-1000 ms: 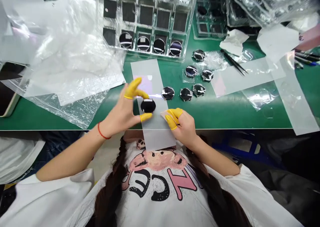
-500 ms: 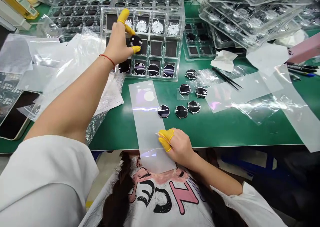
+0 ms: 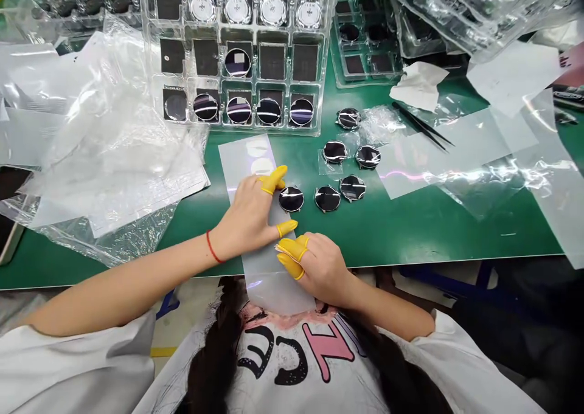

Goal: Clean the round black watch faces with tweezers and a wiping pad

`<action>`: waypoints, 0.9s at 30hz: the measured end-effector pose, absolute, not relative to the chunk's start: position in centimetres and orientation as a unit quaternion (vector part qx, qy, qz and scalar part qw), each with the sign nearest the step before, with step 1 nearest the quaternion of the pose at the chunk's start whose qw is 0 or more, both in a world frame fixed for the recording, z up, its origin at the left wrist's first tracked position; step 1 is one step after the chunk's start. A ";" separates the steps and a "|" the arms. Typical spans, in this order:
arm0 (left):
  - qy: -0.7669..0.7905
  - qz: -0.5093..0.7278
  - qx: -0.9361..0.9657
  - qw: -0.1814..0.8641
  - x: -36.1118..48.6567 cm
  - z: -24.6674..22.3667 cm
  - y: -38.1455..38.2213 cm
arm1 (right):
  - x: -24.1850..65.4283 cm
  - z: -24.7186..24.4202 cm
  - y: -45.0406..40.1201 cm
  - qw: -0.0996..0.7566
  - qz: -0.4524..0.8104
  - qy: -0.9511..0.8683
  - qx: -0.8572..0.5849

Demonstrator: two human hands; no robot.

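My left hand (image 3: 250, 212), in yellow finger cots, is over the translucent film strip (image 3: 267, 280). Its thumb and fingers are spread on either side of a round black-faced watch head (image 3: 291, 199), not closed on it. Just below, my right hand (image 3: 319, 265) is closed, cotted fingertips pinched together. A small pale edge pokes out between them, too little to name. To the right lie more watch heads (image 3: 327, 199), several in a loose group. Behind stands a transparent compartment tray (image 3: 214, 125) with dark pads, round black-faced pieces (image 3: 237, 62) and silvery discs (image 3: 272, 8).
Black tweezers (image 3: 422, 127) lie right of the watch heads, beside crumpled white paper (image 3: 418, 86) and film sheets (image 3: 433, 162). Stacked trays (image 3: 483, 13) fill the back right. Plastic bags and papers (image 3: 114, 140) cover the left; a phone (image 3: 9, 231) is at the left edge.
My left hand has let go of a round black-faced piece, which now sits in the tray's middle row. It has come down to the watch head near my right hand. The view has shifted.
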State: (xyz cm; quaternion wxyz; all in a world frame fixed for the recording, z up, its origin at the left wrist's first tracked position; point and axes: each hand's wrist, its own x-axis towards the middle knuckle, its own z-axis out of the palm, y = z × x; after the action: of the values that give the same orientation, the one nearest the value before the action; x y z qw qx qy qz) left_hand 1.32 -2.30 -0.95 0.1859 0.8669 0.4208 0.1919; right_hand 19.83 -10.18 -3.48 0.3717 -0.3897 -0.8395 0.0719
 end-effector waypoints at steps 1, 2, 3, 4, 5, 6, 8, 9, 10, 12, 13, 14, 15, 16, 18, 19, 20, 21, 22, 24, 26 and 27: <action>0.422 0.188 0.870 0.175 1.6 -1.1 -2.5 | 19.9 -3.5 -10.2 0.369 0.071 -0.841 -0.389; 0.423 0.186 0.871 0.165 1.9 -1.2 -2.6 | 19.9 -3.5 -10.2 0.368 0.070 -0.842 -0.390; 0.424 0.186 0.872 0.160 2.1 -1.2 -2.5 | 20.0 -3.6 -10.3 0.368 0.070 -0.842 -0.389; 0.424 0.187 0.872 0.158 2.3 -1.3 -2.4 | 20.0 -3.6 -10.3 0.370 0.069 -0.841 -0.388; 0.424 0.188 0.871 0.158 2.5 -1.3 -2.3 | 20.0 -3.6 -10.3 0.372 0.067 -0.841 -0.388; 0.424 0.189 0.872 0.158 2.6 -1.3 -2.1 | 20.1 -3.7 -10.3 0.373 0.065 -0.840 -0.388; 0.425 0.190 0.871 0.157 2.9 -1.5 -1.9 | 20.1 -3.7 -10.3 0.369 0.063 -0.842 -0.389; 0.427 0.191 0.870 0.155 3.0 -1.5 -1.7 | 20.1 -3.7 -10.3 0.366 0.063 -0.843 -0.390; 0.427 0.193 0.870 0.154 3.1 -1.5 -1.6 | 20.0 -3.7 -10.3 0.364 0.062 -0.843 -0.391; 0.420 0.204 0.872 0.149 2.9 -1.2 -1.3 | 20.0 -3.7 -10.3 0.365 0.061 -0.841 -0.394; 0.414 0.214 0.873 0.144 2.7 -0.9 -1.3 | 19.9 -3.7 -10.3 0.367 0.060 -0.840 -0.394; 0.409 0.224 0.874 0.136 2.3 -0.6 -1.5 | 19.9 -3.6 -10.3 0.369 0.061 -0.839 -0.395; 0.407 0.232 0.874 0.128 1.8 -0.1 -1.9 | 20.0 -3.6 -10.3 0.373 0.066 -0.838 -0.393; 0.409 0.237 0.873 0.119 1.2 0.3 -2.5 | 20.0 -3.5 -10.3 0.381 0.075 -0.835 -0.390; 0.426 0.233 0.868 0.107 -0.1 0.9 -4.3 | 20.3 -3.3 -10.4 0.407 0.111 -0.814 -0.398; 0.440 0.225 0.863 0.107 -0.6 0.9 -5.4 | 20.5 -3.2 -10.4 0.422 0.136 -0.793 -0.418; 0.456 0.217 0.856 0.112 -1.1 0.7 -6.6 | 20.6 -3.0 -10.4 0.435 0.164 -0.765 -0.446; 0.473 0.212 0.846 0.120 -1.4 0.4 -7.6 | 20.7 -2.8 -10.3 0.444 0.192 -0.735 -0.476; 0.490 0.212 0.836 0.131 -1.6 -0.1 -8.5 | 20.8 -2.6 -10.1 0.449 0.219 -0.704 -0.504; 0.512 0.222 0.814 0.160 -1.8 -1.2 -9.8 | 20.6 -2.3 -9.7 0.454 0.266 -0.662 -0.534; 0.525 0.244 0.794 0.186 -1.8 -2.0 -10.4 | 20.0 -2.0 -9.3 0.447 0.301 -0.644 -0.543; 0.529 0.255 0.786 0.194 -1.8 -2.2 -10.5 | 19.6 -1.9 -9.1 0.437 0.309 -0.644 -0.547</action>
State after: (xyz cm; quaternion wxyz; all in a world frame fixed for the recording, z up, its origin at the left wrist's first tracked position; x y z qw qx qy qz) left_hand -1.79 -10.46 -2.21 0.1940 0.7860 0.5288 0.2548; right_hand 19.59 -9.11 -1.91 0.4375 -0.5466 -0.6437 0.3091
